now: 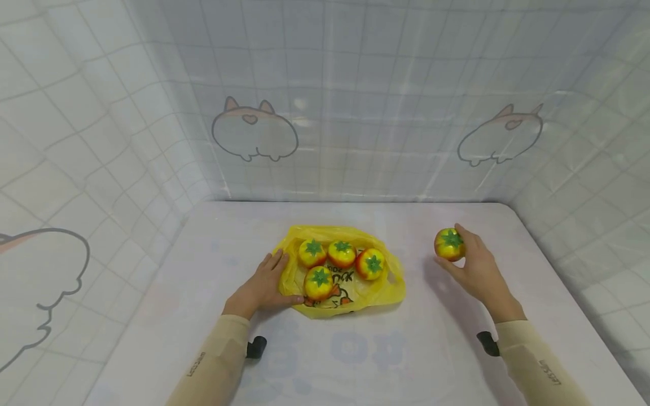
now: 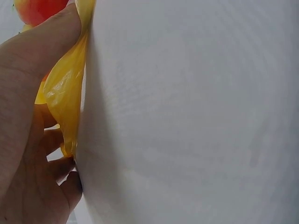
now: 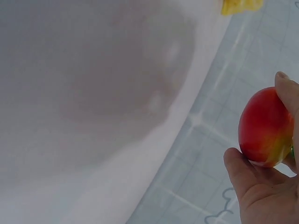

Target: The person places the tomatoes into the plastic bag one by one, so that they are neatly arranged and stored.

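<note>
A yellow plastic bag (image 1: 388, 293) lies spread on the table, with printed lettering and several glossy red-yellow toy tomatoes on it. Each tomato has a green star-shaped top, like the one nearest the thumb (image 1: 319, 283). My left hand (image 1: 261, 287) rests at the bag's left edge, thumb and fingers spread apart. In the left wrist view, yellow plastic (image 2: 67, 93) lies along the thumb and in front of the fingers. To the right of the bag, my right hand (image 1: 479, 270) grips another toy tomato (image 1: 448, 243) between thumb and fingers, above the table. Its red side (image 3: 264, 126) faces the right wrist camera.
The white table (image 1: 355, 361) carries faint bluish print near its front. Grid-patterned sheeting (image 1: 355, 141) with animal drawings stands behind and along both sides. Dark straps or mounts (image 1: 256, 347) sit at both wrists, below beige sleeves.
</note>
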The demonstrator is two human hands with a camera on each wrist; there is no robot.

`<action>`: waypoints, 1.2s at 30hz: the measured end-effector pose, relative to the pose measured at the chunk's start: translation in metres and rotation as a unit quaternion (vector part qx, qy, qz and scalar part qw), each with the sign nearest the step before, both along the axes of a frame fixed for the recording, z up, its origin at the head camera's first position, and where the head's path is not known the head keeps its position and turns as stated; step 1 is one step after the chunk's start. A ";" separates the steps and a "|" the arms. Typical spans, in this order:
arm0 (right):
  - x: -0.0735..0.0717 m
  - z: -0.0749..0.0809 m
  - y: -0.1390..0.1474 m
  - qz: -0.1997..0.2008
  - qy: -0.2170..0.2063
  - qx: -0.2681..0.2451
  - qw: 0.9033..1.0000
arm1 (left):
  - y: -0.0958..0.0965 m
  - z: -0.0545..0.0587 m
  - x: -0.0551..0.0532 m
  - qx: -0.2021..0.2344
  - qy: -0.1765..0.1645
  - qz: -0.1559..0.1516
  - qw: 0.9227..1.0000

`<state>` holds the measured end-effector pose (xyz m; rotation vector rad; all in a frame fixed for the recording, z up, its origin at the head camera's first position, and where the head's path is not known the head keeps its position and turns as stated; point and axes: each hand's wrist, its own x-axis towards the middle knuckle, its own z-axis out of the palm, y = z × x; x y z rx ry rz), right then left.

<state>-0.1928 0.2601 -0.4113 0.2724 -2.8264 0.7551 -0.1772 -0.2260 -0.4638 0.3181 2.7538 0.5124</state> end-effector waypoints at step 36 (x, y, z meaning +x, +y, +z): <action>0.019 0.007 -0.104 0.176 0.002 -0.016 0.984 | 0.001 0.002 -0.001 -0.006 -0.016 0.013 1.000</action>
